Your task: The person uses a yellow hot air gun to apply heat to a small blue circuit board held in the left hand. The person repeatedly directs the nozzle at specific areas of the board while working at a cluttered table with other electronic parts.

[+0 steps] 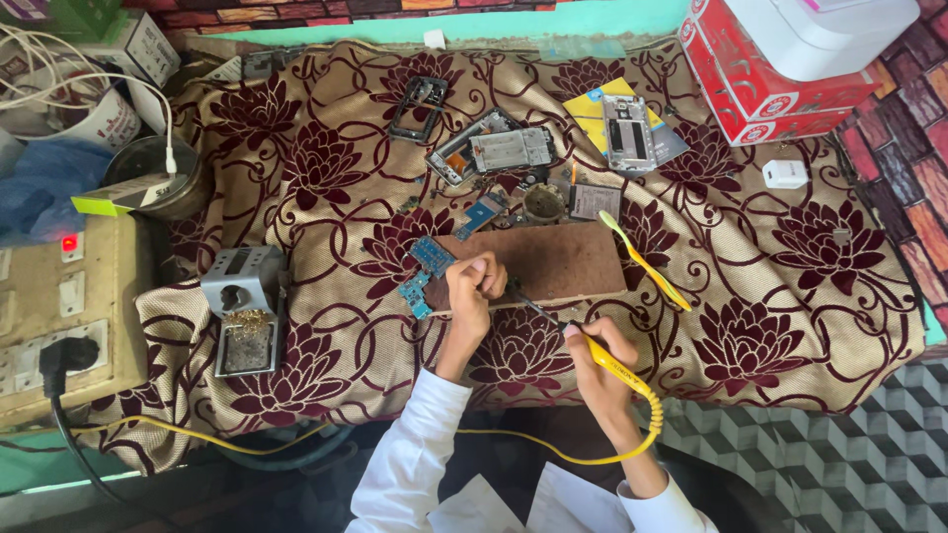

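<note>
Overhead view of a bench draped in a flowered cloth [790, 296]. The left hand [472, 286] is curled, fingertips pressing a small part, too small to identify, at the near edge of a brown board [563, 259]. A blue circuit board [425, 268] lies just beside that hand, on the board's left end. The right hand [597, 370] grasps a yellow soldering iron [607, 360], its dark tip angled toward the left fingertips; its yellow cord [553, 454] loops below the wrist. A yellow toothbrush [644, 262] lies at the board's right end. Phone frames [494, 148] are scattered beyond. An iron stand [242, 311] sits well to the left.
</note>
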